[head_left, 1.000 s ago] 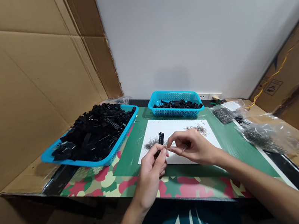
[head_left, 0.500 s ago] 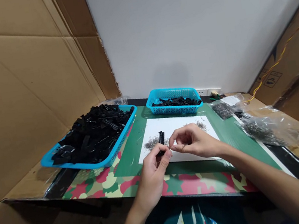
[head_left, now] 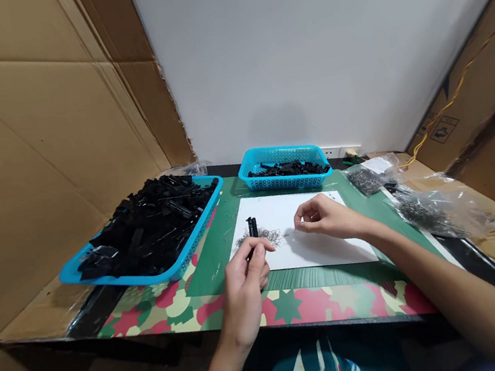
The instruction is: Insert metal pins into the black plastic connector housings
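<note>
My left hand (head_left: 246,272) is closed around a slim black plastic part (head_left: 253,227), whose upper end sticks up past my fingers. Over the right half of a white sheet (head_left: 329,255) hovers my right hand (head_left: 326,218), with thumb and fingertips pinched together. Whatever sits in that pinch is too small to name. A heap of tiny metal pieces (head_left: 270,236) lies on the sheet behind my left hand, partly hidden by it and the black part.
At left, a large blue basket (head_left: 167,274) is piled with black parts. A smaller blue basket (head_left: 287,183) with black parts stands behind the sheet. Clear bags of metal pieces (head_left: 364,181) lie at right. Cardboard (head_left: 30,119) rises on the left.
My hands have drawn apart: the right moved away to the right and slightly up, the left a little left with the black part still in it. The view has shifted slightly.
</note>
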Tool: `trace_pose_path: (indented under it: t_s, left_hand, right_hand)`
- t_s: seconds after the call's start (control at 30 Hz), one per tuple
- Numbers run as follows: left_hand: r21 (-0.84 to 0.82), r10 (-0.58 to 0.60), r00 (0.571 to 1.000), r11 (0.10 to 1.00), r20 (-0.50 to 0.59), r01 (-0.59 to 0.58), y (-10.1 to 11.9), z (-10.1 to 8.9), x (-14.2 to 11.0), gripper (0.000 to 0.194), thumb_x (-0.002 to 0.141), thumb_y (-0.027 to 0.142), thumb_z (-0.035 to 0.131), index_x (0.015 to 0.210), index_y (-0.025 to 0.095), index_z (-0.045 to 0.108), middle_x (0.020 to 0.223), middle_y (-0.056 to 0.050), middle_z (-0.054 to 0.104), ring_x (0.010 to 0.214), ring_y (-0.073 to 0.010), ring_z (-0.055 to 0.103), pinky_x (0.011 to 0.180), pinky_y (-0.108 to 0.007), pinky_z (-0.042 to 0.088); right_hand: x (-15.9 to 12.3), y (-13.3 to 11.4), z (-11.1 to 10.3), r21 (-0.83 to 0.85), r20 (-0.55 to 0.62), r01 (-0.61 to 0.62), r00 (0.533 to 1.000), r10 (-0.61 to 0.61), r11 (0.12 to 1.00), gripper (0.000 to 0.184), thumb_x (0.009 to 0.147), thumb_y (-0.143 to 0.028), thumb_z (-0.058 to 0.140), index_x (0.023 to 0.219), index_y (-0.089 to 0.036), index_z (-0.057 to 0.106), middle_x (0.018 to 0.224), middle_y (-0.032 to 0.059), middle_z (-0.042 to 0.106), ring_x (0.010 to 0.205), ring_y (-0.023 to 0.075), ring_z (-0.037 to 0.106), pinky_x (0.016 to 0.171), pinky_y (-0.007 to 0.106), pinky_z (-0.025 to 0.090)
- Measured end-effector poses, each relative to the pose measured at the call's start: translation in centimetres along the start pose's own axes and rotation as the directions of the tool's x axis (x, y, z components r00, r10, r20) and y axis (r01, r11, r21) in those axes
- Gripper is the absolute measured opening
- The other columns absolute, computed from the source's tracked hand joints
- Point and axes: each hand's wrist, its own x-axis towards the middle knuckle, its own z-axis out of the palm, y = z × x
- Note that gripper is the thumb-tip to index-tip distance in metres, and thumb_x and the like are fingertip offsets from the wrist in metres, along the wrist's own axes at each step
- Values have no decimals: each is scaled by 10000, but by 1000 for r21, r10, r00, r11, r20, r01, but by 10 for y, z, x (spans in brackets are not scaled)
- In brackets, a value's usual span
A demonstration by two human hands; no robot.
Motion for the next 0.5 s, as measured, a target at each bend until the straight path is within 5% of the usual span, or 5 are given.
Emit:
trace_pose_path:
  t_s: [0.13,0.33,0.5]
  left_hand:
    - [-29,24,1000,999,-4,-25,1,2,-1,282,1028,465,598,1231,271,572,736,65,374,564,-79,253,487,-192,208]
    - [-83,15,1000,996,-7,-15,0,5,-1,689,977,423,695,1544,399,306,1138,-17,641,597,-50,435,495,-160,340]
    - [30,55,998,998,32,-56,-4,5,3,547,932,403,756,1421,224,589,1034,-52,695,618,-82,480,512,-190,413]
  right_hand:
    - [0,-2,9,162,-2,50,999,-50,985,149,878,-267,690,851,-123,720,671,-11,579,590,91,437,546,231,314]
    - [-3,-6,19,240,-71,157,987,-143,958,88,822,-209,728,851,-126,727,631,-22,562,562,84,419,518,223,310]
    - [-10,-12,24,108,-218,288,941,-260,951,72,819,-186,713,821,-137,767,570,-47,457,532,81,322,486,232,269]
